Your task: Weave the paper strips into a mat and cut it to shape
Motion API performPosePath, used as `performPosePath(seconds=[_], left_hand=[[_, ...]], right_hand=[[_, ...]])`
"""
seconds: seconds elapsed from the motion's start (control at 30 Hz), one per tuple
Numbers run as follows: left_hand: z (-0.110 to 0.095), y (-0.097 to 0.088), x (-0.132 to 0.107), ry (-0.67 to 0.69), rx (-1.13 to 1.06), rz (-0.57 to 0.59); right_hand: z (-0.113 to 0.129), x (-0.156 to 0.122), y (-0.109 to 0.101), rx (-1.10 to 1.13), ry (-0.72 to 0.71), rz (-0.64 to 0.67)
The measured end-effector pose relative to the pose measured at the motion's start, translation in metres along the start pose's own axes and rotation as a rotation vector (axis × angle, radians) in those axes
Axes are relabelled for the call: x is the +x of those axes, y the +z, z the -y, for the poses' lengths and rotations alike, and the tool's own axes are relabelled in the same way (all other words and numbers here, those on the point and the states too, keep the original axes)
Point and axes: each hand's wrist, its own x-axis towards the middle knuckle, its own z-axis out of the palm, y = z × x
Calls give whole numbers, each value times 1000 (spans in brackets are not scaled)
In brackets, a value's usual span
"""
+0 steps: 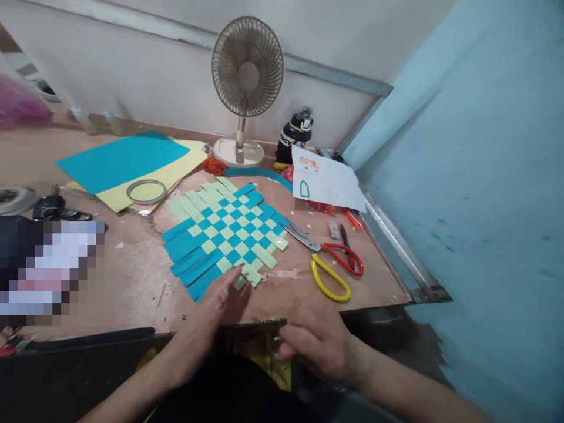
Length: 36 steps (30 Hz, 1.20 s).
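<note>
A woven paper mat (233, 226) of blue and pale green strips lies on the table, its loose strip ends sticking out along the sides. My left hand (211, 308) is by the mat's near edge, fingers stretched out, its fingertips at the lowest strips; whether they touch the paper I cannot tell. At the table's front edge, my right hand (319, 341) is closed with curled, slightly blurred fingers. Anything inside that grip is hidden or too small to name. Scissors (315, 248) with one red and one yellow handle lie right of the mat, blades pointing at it.
Behind the mat stand a fan (248, 76) and a black bottle (294, 138). Blue paper (127, 158), yellow paper (118, 197) and a tape roll (147, 192) lie left. A drawing sheet (328, 179) and a pen (344, 236) are right, near the metal-edged border.
</note>
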Motion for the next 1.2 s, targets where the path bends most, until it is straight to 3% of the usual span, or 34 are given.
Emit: performPosePath(seconds=[0.13, 0.2, 0.3, 0.4, 0.47, 0.53, 0.63, 0.7, 0.8, 0.87, 0.93, 1.07, 1.2], left_hand=[[-1, -11, 6, -28, -2, 12], [-13, -6, 12, -50, 49, 3], [-32, 12, 22, 63, 172, 163], [-38, 23, 24, 127, 234, 190], [-34, 21, 21, 102, 225, 191], [-28, 15, 15, 63, 217, 196], [-23, 7, 10, 69, 229, 201], [-24, 6, 11, 106, 238, 214], [-27, 10, 15, 168, 262, 234], [-27, 12, 16, 198, 286, 229], [-25, 14, 16, 217, 310, 220], [-20, 12, 13, 253, 321, 209], [-22, 9, 14, 276, 316, 181]], right_hand=[[19, -51, -3, 355, 934, -171], [25, -61, 0, 532, 1190, -237], [30, -54, 5, 644, 1175, -283], [32, -50, 14, 751, 1181, -303], [32, -62, 18, 784, 1285, -408], [27, -85, 16, 742, 1412, -606], [5, -127, -14, 603, 1510, -899], [-21, -149, -50, 445, 1512, -934], [-68, -164, -107, 291, 1557, -602], [-101, -161, -135, 179, 1509, -355], [-134, -154, -151, 33, 1461, 31], [-182, -147, -156, -36, 1427, 225], [-203, -156, -152, -84, 1429, 354]])
